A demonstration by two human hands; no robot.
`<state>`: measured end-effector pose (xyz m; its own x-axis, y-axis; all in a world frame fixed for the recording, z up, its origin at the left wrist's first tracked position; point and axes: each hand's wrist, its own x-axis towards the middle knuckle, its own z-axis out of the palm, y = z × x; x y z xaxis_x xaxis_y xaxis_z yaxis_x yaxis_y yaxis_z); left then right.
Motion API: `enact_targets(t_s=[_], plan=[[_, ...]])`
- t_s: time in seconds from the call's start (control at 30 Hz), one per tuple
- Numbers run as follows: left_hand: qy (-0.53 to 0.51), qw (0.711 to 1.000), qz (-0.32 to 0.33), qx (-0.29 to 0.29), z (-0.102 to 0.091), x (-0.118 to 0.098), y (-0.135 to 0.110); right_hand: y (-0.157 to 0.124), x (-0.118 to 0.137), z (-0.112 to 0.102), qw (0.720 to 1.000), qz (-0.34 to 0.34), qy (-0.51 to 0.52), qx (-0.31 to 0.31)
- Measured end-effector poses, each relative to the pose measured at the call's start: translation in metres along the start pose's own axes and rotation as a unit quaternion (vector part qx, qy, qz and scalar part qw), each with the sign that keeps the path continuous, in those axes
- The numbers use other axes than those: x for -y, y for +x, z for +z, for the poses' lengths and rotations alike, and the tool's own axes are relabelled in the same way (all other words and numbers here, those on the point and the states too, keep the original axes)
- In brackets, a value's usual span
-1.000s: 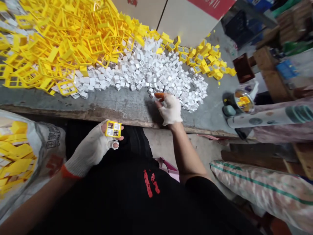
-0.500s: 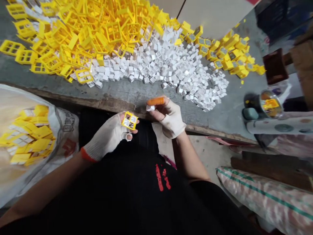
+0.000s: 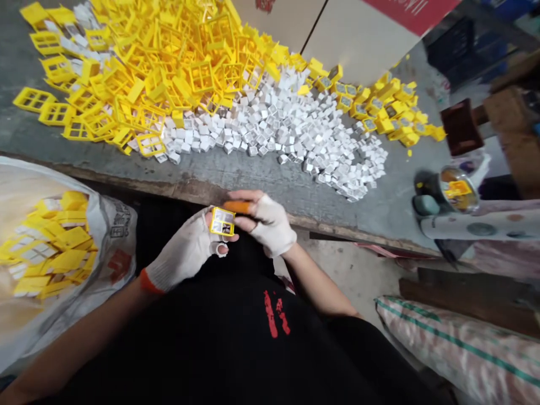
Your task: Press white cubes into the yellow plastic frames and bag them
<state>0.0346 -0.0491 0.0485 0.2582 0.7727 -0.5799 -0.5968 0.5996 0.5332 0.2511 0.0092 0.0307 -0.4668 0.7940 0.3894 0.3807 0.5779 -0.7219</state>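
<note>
My left hand (image 3: pixel 194 242), in a white glove with bare fingertips, is closed on a small yellow plastic window frame (image 3: pixel 222 234). White pieces fill at least part of the frame's four-part grid. My right hand (image 3: pixel 270 222), also gloved and with an orange cover on one finger, meets the frame at its upper right corner. Its thumb and covered finger are closed there. Whether a small white block is between them is hidden. Both hands are just in front of the table edge. Beyond them lies a heap of small white blocks (image 3: pixel 314 138).
Yellow frames (image 3: pixel 169 62) are piled at the back left of the grey table (image 3: pixel 253 174). More yellow pieces (image 3: pixel 392 112) lie at the right, near a carton (image 3: pixel 358 39). A sack (image 3: pixel 116 225) of filled yellow pieces (image 3: pixel 54 242) stands at left. A jar (image 3: pixel 458 188) is at far right.
My right hand has moved left from the table edge to the frame; the white block in its fingertips no longer shows there. My left hand still holds the frame. The view has shifted slightly.
</note>
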Motion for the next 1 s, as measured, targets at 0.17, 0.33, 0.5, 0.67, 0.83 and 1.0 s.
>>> enact_targets(t_s=[0.17, 0.33, 0.5, 0.67, 0.83, 1.0], plan=[[0.028, 0.998, 0.024, -0.041, 0.001, -0.005, 0.006, 0.049, -0.072, -0.045, 0.954, 0.145, -0.240, -0.106], [0.045, 0.997, 0.028, -0.050, -0.006, -0.004, 0.009, 0.092, -0.102, -0.042, 0.919, 0.160, -0.359, -0.018], [0.046, 0.997, 0.040, -0.045, -0.012, -0.004, 0.009, 0.086, -0.093, -0.039, 0.924, 0.149, -0.352, 0.027], [0.010, 0.996, 0.068, -0.057, 0.001, -0.006, 0.003, 0.053, -0.055, -0.040, 0.956, 0.092, -0.277, 0.013], [0.004, 0.990, 0.136, -0.028, 0.007, -0.001, -0.005, 0.014, -0.001, -0.014, 0.978, -0.020, -0.206, 0.002], [0.019, 0.988, 0.151, -0.015, 0.008, 0.002, -0.012, 0.003, 0.006, 0.005, 0.972, -0.102, -0.205, 0.061]])
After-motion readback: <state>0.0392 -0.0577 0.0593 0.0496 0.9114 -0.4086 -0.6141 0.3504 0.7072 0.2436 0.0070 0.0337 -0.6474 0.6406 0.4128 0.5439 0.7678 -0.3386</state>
